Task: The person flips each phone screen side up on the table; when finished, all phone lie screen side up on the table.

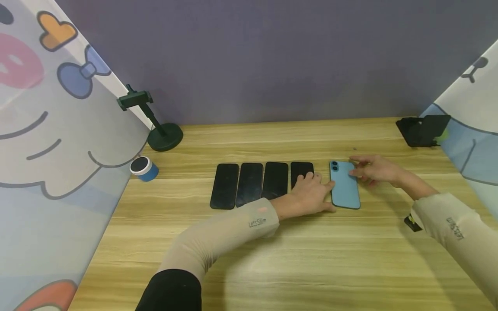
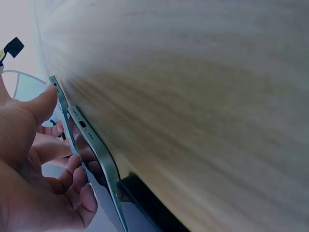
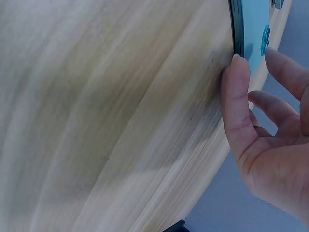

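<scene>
A light-blue phone [image 1: 345, 190] lies back up on the table, its camera lenses at the far left corner. My left hand [image 1: 311, 196] spreads over the near part of a dark-screened phone [image 1: 301, 169], and its thumb side touches the blue phone's left edge. In the left wrist view, that hand's fingers [image 2: 79, 186] bend loosely beside the dark phone. My right hand [image 1: 373, 169] is at the blue phone's right side; in the right wrist view one fingertip [image 3: 236, 60] touches the phone's side edge. Three more black phones [image 1: 224, 185] [image 1: 249, 183] [image 1: 275, 179] lie in a row leftward.
A dark green stand [image 1: 165, 136] with a round base is at the back left, near a blue jar [image 1: 148, 172] with white rim. A black folding stand [image 1: 422, 129] is at the back right. A small black item [image 1: 412, 223] lies partly under the right sleeve.
</scene>
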{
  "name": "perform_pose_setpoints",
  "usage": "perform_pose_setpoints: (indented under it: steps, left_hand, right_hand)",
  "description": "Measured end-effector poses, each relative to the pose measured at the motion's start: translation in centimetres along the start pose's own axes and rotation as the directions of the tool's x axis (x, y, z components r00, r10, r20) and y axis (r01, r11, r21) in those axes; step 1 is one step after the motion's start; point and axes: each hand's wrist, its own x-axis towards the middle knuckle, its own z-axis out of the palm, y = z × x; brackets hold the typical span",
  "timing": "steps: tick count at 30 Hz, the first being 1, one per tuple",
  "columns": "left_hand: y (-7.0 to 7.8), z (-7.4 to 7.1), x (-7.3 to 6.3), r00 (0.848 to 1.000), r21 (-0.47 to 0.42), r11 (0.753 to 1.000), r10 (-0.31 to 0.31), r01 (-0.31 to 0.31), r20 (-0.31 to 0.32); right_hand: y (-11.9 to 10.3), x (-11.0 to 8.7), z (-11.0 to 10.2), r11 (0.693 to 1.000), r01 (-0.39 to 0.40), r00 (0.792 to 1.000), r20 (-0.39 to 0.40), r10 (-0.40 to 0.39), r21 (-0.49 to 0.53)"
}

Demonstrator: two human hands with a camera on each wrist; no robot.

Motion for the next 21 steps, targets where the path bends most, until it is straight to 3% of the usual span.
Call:
perform_pose_setpoints:
  steps: [9,21]
  left_hand:
    - [0.9,-0.2,0.4,0.999,-0.009,1.000,-0.019,0.020,0.046]
    - [1.1,-0.2,0.4,0.999,0.106,0.994,-0.035,0.035,-0.002]
  right_hand:
    - [0.2,0.0,0.0,1.000,0.000,1.000,-0.011,0.000,0.002]
    - [-0.4,-0.2,0.2,1.000,-0.020,1.000,0.008,0.020,0.008]
